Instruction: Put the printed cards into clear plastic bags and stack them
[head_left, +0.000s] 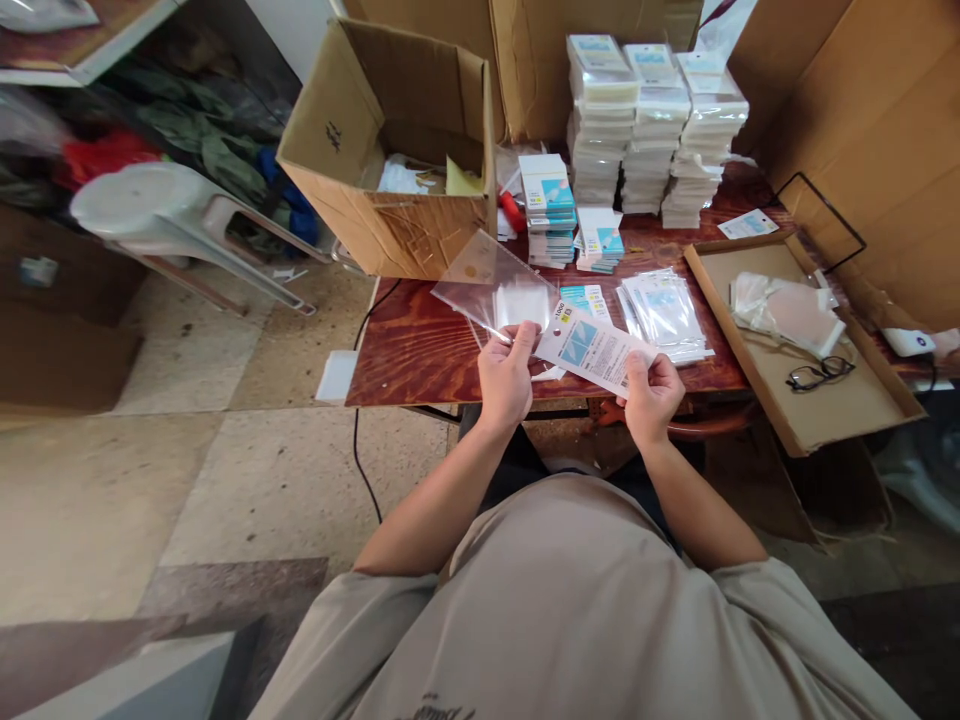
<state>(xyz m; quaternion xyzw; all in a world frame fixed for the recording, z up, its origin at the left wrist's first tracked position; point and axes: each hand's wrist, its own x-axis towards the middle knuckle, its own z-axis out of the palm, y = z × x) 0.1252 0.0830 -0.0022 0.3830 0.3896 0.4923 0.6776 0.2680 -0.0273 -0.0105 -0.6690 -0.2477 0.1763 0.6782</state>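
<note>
My left hand [507, 378] pinches a clear plastic bag [480, 285], which sticks out up and to the left over the table. In my right hand [651, 392] is the lower right end of a printed card [589, 350] with blue pictures and small text. The card's left end lies close to my left fingers, beside the bag's edge; whether it is inside the bag I cannot tell. Behind my hands several blue-and-white cards [587, 300] lie on the table. Right of them is a pile of clear bags with cards inside [666, 315].
A cardboard box [420, 235] stands at the back left. Stacks of printed cards [550, 215] and tall stacks of bagged cards [602, 120] stand behind. On the right, a shallow cardboard tray [832, 420] holds clear bags and eyeglasses [820, 374]. A stool [142, 200] stands left.
</note>
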